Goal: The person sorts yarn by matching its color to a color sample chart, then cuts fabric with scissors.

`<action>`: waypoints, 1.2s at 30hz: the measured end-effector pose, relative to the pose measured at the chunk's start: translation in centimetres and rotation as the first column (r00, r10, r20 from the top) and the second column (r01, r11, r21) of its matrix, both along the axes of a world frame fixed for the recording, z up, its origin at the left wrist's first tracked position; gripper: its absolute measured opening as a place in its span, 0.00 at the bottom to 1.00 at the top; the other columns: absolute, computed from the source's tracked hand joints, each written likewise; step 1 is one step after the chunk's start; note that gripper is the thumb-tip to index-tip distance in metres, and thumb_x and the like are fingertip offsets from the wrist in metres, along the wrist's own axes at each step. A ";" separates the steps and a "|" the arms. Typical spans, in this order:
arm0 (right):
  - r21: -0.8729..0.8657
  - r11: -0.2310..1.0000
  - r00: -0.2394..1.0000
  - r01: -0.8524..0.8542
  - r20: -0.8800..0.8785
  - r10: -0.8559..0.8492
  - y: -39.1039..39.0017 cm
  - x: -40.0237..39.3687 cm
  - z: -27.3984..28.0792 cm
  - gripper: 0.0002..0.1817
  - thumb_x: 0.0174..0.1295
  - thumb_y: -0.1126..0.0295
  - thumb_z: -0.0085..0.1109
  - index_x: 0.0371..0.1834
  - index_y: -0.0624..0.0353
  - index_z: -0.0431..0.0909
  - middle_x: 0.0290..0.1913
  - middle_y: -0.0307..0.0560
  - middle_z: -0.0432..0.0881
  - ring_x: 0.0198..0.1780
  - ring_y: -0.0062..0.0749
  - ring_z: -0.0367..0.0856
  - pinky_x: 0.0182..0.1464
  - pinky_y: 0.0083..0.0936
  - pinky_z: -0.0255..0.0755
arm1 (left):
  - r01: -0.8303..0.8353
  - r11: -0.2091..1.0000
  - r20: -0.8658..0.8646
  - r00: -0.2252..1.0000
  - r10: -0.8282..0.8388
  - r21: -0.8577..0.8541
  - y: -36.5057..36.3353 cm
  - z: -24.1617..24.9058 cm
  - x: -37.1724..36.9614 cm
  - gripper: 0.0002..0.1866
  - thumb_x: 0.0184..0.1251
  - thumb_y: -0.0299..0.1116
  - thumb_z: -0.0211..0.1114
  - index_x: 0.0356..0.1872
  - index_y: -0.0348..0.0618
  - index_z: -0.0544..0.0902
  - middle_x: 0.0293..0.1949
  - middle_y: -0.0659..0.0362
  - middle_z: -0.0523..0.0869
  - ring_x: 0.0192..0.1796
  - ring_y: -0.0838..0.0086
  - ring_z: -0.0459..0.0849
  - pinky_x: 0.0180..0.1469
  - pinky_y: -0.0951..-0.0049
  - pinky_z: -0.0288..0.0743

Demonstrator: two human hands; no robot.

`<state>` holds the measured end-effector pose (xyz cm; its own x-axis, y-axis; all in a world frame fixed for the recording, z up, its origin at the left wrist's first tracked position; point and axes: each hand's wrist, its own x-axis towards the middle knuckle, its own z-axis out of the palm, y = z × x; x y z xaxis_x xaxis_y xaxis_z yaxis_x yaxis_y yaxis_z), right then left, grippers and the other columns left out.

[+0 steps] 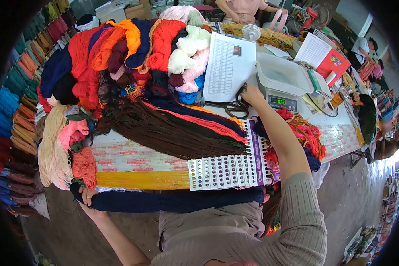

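My left hand point(88, 197) is closed around one end of a long navy yarn skein point(173, 201), stretched across in front of my lap along the table's front edge. Its other end lies near the right side of my lap. Reaching across the table, my right hand point(251, 94) has its fingers closed at the black handle of a pair of scissors point(237, 110), beside a printed sheet point(226, 71). Under my right forearm are white punched thread cards point(221, 173) with a purple strip. Dark brown, navy and coral strands point(177, 128) run to their holes.
Colourful yarn skeins point(164, 44) are heaped at the back left. A digital scale point(283, 103) reading 0.72 carries a clear plastic tub point(281, 73). Loose yarn point(303, 135) lies right of the cards. Another person's hand point(237, 18) shows across the table.
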<state>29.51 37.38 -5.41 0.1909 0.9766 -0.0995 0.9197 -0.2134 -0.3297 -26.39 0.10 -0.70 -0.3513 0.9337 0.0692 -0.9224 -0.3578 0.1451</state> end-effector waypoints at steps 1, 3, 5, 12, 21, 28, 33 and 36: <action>0.007 0.999 0.997 -0.038 0.064 0.037 0.0 0.2 0.0 0.27 0.49 0.53 0.61 0.47 0.63 0.75 0.46 0.61 0.80 0.49 0.53 0.79 0.51 0.41 0.73 | -0.014 1.000 -0.023 1.000 0.014 -0.012 0.1 0.1 0.1 0.08 0.73 0.34 0.46 0.33 0.46 0.68 0.13 0.67 0.62 0.15 0.82 0.61 0.32 0.80 0.66; -0.010 0.994 0.983 -0.108 0.147 0.108 -0.6 0.1 1.2 0.26 0.51 0.53 0.58 0.48 0.60 0.75 0.46 0.59 0.80 0.50 0.50 0.78 0.51 0.42 0.72 | -0.012 1.000 -0.026 1.000 0.011 -0.003 0.5 0.4 0.2 0.07 0.73 0.35 0.46 0.33 0.46 0.68 0.13 0.67 0.62 0.15 0.82 0.61 0.32 0.80 0.66; -0.005 0.994 0.981 -0.108 0.161 0.107 -1.0 0.1 2.3 0.24 0.53 0.52 0.57 0.47 0.59 0.75 0.47 0.59 0.79 0.51 0.51 0.78 0.51 0.42 0.72 | -0.014 1.000 -0.029 0.999 0.015 0.007 0.6 0.6 0.3 0.07 0.73 0.35 0.46 0.34 0.46 0.68 0.13 0.67 0.62 0.15 0.82 0.61 0.33 0.80 0.66; 0.406 0.914 0.939 0.020 -0.322 0.123 0.7 -2.3 -0.9 0.42 0.58 0.48 0.54 0.66 0.68 0.53 0.59 0.71 0.67 0.60 0.60 0.68 0.60 0.42 0.64 | 0.020 1.000 -0.034 0.999 -0.020 -0.005 1.5 -0.3 1.1 0.07 0.73 0.35 0.45 0.34 0.46 0.67 0.13 0.66 0.62 0.14 0.82 0.61 0.33 0.79 0.66; 0.151 0.988 0.992 -0.042 -0.109 0.059 3.2 -6.8 -2.1 0.54 0.53 0.36 0.52 0.73 0.53 0.37 0.68 0.62 0.55 0.69 0.53 0.56 0.63 0.71 0.39 | 0.041 0.999 -0.049 0.998 -0.040 0.014 2.0 -0.2 2.0 0.08 0.74 0.36 0.42 0.36 0.47 0.66 0.13 0.67 0.62 0.14 0.82 0.62 0.35 0.78 0.68; 0.163 0.985 0.997 -0.059 -0.047 0.068 1.6 -7.1 -1.4 0.49 0.55 0.38 0.51 0.73 0.52 0.43 0.65 0.62 0.60 0.67 0.53 0.60 0.62 0.70 0.41 | 0.056 0.998 -0.023 0.998 -0.055 0.023 1.8 -0.3 2.0 0.06 0.73 0.34 0.44 0.36 0.46 0.66 0.13 0.67 0.62 0.14 0.82 0.63 0.35 0.77 0.69; 0.125 0.987 0.994 -0.097 -0.032 0.102 -0.4 -6.0 -0.2 0.46 0.59 0.40 0.47 0.73 0.52 0.42 0.68 0.60 0.58 0.67 0.51 0.62 0.64 0.63 0.46 | 0.013 0.999 -0.072 0.997 -0.010 0.046 1.8 1.5 2.9 0.10 0.68 0.37 0.55 0.39 0.42 0.68 0.17 0.67 0.60 0.19 0.81 0.60 0.34 0.80 0.66; 0.369 0.912 0.958 -0.179 -0.146 0.247 -3.4 -7.0 1.7 0.37 0.60 0.49 0.53 0.68 0.57 0.56 0.61 0.63 0.68 0.62 0.51 0.68 0.63 0.49 0.57 | -0.027 0.994 -0.043 0.999 0.031 0.103 1.5 4.7 4.9 0.13 0.66 0.36 0.58 0.42 0.40 0.69 0.19 0.67 0.59 0.23 0.80 0.60 0.36 0.80 0.64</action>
